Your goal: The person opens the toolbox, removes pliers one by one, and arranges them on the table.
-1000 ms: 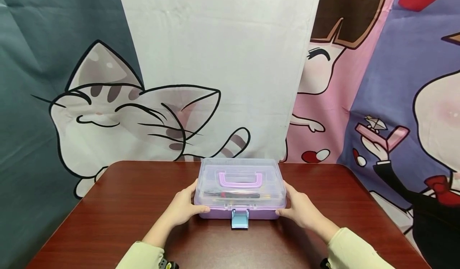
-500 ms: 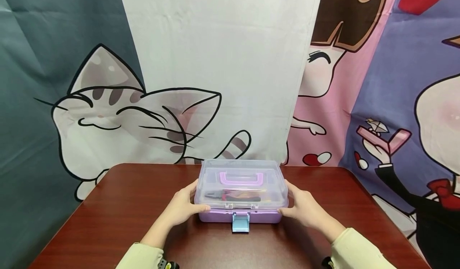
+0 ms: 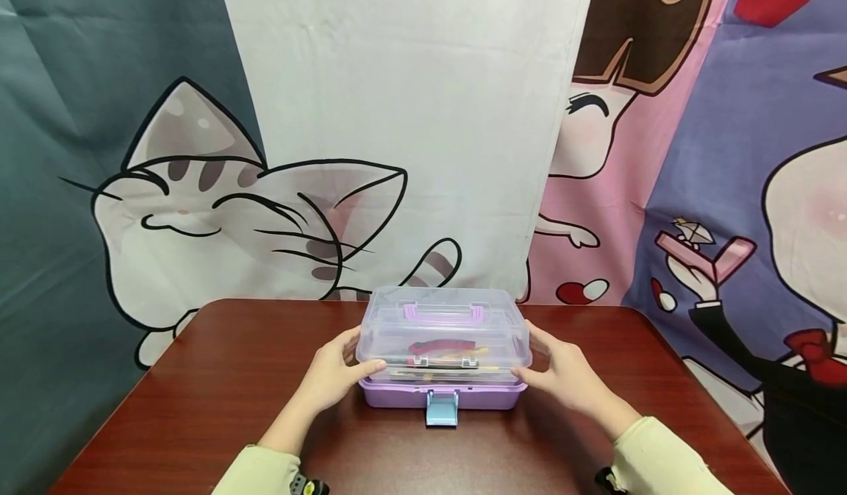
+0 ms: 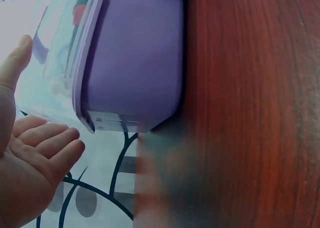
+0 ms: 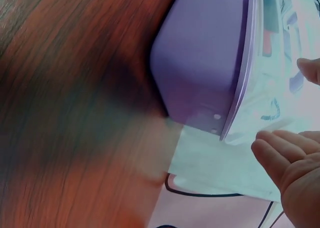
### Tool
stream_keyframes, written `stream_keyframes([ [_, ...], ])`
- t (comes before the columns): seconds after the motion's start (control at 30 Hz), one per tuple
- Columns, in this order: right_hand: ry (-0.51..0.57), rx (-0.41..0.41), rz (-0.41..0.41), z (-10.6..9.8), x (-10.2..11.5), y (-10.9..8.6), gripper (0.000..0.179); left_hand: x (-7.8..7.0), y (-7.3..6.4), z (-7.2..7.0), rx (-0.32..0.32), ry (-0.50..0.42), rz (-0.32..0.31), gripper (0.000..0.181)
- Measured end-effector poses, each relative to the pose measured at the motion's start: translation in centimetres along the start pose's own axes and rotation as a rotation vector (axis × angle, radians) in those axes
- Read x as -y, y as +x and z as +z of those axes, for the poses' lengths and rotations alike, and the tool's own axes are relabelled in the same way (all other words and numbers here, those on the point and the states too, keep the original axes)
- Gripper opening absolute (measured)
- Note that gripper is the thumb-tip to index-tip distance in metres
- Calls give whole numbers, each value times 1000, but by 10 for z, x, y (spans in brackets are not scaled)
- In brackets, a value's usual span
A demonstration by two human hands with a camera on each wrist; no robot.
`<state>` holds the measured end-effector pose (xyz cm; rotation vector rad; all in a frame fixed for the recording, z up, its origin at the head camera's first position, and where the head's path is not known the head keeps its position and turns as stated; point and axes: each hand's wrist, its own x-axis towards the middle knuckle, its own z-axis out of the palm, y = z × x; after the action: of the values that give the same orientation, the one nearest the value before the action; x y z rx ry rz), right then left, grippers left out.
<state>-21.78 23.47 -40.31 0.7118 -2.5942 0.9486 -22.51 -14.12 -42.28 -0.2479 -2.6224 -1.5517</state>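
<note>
On the table stands a storage box with a purple base [image 3: 400, 397] and a clear lid [image 3: 390, 333] that is partly raised, its front edge apart from the base's rim. A lilac handle [image 3: 443, 313] sits on top. My left hand [image 3: 329, 377] holds the lid's left side, thumb at the front corner. My right hand [image 3: 567, 381] holds its right side in the same way. The light-blue latch [image 3: 442, 410] hangs down undone at the front. Pen-like sticks and a red item [image 3: 441, 346] show inside through the plastic, too blurred to name.
The reddish-brown wooden table [image 3: 251, 362] spreads around the box. A cloth backdrop [image 3: 423, 112] printed with a cartoon cat and figures hangs behind the table's far edge.
The lid's front has risen off the base, and both hands have moved up slightly with it. More of the contents shows at the front. The base has stayed in place.
</note>
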Motion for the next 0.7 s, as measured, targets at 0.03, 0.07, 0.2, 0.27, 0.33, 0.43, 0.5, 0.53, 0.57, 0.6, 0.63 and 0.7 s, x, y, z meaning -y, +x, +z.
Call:
stream_keyframes([
  [0.03, -4, 2, -2, -1, -1, 0, 78, 0, 0, 0, -5, 4, 2, 82],
  [0.07, -15, 3, -6, -1, -1, -1, 78, 1, -1, 0, -11, 3, 6, 81],
  [0.2, -46, -7, -17, -3, -5, -1, 78, 0, -1, 0, -30, -19, 27, 75],
  [0.27, -54, -21, -8, -3, -6, -1, 74, -2, 0, 0, -41, -34, 41, 72],
  [0.33, -38, -31, 19, -2, -8, 0, 70, -3, 1, 0, -59, -38, 49, 71],
  [0.43, -9, -30, 70, -1, -11, 1, 65, -4, 2, 1, -89, -35, 49, 71],
  [0.5, 21, -22, 109, 0, -13, 3, 64, -4, 3, 2, -113, -36, 44, 70],
  [0.53, 28, -17, 126, 0, -14, 3, 63, -4, 3, 2, -126, -41, 44, 69],
  [0.57, 37, -12, 142, 1, -15, 3, 63, -4, 4, 3, -138, -50, 46, 68],
  [0.6, 49, -7, 156, 1, -16, 4, 62, -3, 4, 4, -152, -60, 47, 68],
  [0.63, 60, -4, 169, 2, -16, 4, 62, -3, 4, 5, -163, -73, 48, 67],
  [0.7, 98, 6, 186, 2, -17, 3, 59, -3, 4, 6, -181, -98, 49, 65],
])
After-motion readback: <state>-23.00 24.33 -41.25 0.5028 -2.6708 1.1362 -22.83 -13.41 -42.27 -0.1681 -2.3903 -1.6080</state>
